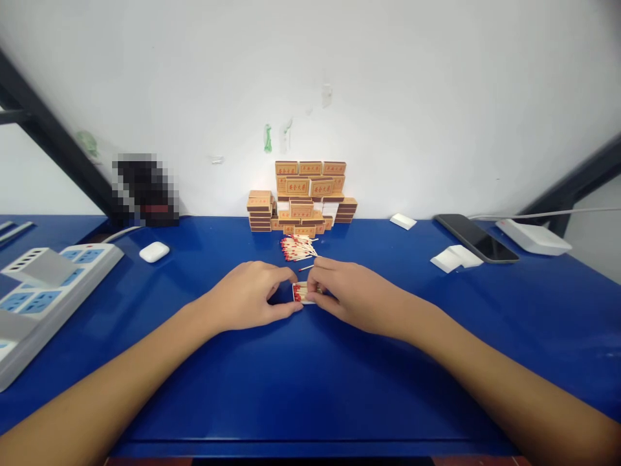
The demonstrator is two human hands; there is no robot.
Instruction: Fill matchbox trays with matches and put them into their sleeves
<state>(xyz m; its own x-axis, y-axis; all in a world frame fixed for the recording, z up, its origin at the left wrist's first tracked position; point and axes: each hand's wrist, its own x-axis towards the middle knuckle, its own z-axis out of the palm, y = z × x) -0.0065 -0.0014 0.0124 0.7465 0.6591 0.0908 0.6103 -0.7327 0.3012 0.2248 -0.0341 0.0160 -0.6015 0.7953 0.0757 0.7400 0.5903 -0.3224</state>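
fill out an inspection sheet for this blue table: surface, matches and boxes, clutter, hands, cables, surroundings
Surface: blue tabletop, glossy
Job's things: small tray with red-tipped matches; loose match pile beyond it; stacked matchboxes by the wall
Clutter: phone, power strip, small white case, white pieces
Hands: left hand at tray's left end; right hand covering its right end, grip unclear
Cables: white cable at power strip; another at far right
Surroundings: white wall, marked; dark frame bars
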